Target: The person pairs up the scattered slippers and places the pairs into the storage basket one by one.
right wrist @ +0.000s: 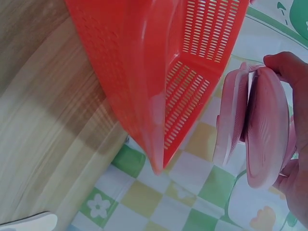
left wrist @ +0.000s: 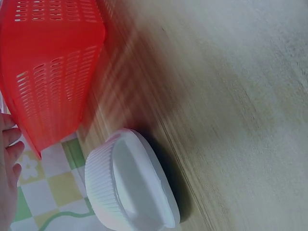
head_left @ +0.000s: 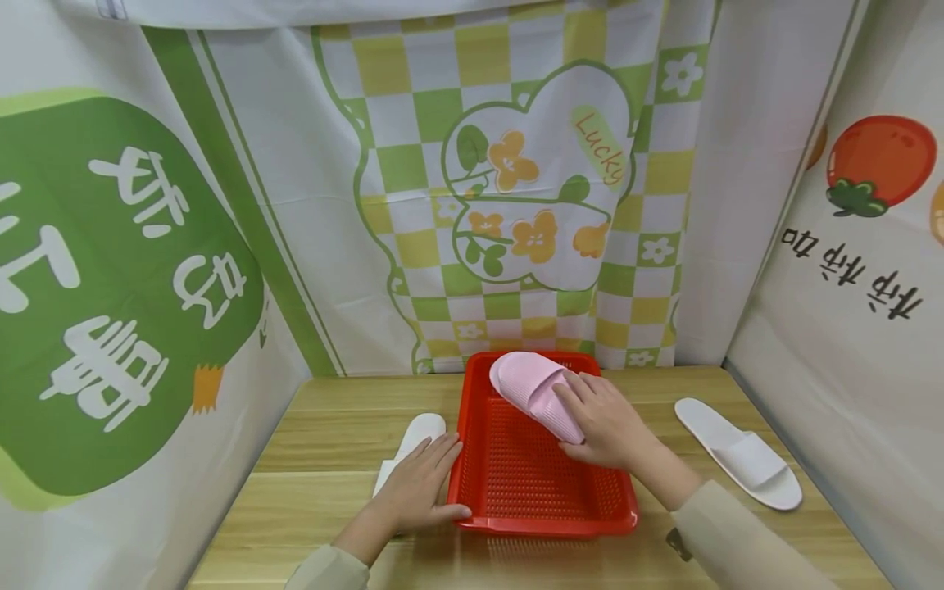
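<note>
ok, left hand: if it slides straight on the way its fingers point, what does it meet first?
Likely the white slipper, already partly under the left hand, whose fingers point along it beside the red basket. Past it, bare table, then the backdrop.

Basket (head_left: pixel 542 500) mid-table, a slipper on either side.
One slipper (head_left: pixel 409 447) lies left of it, another (head_left: pixel 737 451) well right; a third slipper (head_left: pixel 534 393) is over its far end.
</note>
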A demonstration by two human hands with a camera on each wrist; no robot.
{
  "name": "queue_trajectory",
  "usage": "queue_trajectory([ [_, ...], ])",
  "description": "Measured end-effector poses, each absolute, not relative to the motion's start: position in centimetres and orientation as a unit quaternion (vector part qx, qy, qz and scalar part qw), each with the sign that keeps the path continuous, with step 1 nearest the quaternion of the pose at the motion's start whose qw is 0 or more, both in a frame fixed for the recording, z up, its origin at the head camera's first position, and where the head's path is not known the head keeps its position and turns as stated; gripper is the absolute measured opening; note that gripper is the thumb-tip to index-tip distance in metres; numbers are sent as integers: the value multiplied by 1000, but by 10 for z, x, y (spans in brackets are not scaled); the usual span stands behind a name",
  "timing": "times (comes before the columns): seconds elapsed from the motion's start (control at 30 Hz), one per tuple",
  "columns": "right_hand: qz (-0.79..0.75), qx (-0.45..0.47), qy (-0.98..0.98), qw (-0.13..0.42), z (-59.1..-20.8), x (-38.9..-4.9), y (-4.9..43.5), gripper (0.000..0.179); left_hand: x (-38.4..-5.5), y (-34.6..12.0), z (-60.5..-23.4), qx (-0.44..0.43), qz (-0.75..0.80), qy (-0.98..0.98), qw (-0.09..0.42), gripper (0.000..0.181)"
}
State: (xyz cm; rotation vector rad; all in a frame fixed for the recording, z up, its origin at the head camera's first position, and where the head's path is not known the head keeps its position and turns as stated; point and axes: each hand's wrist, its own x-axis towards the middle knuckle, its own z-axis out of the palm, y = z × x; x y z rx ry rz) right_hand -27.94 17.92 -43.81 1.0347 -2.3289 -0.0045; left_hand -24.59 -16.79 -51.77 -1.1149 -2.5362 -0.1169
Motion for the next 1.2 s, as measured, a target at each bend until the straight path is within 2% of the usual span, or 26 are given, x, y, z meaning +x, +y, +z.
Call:
queue_trajectory([
  [0.63, -11, 332, -887, 321, -456, -286, 162, 86, -245, -170, -518, -401, -8, -898, 179, 95],
  [1.2, -37, 236, -935, 263, -465, -281, 147, 79, -244, -170, -519, -402, -3, -899, 176, 95],
])
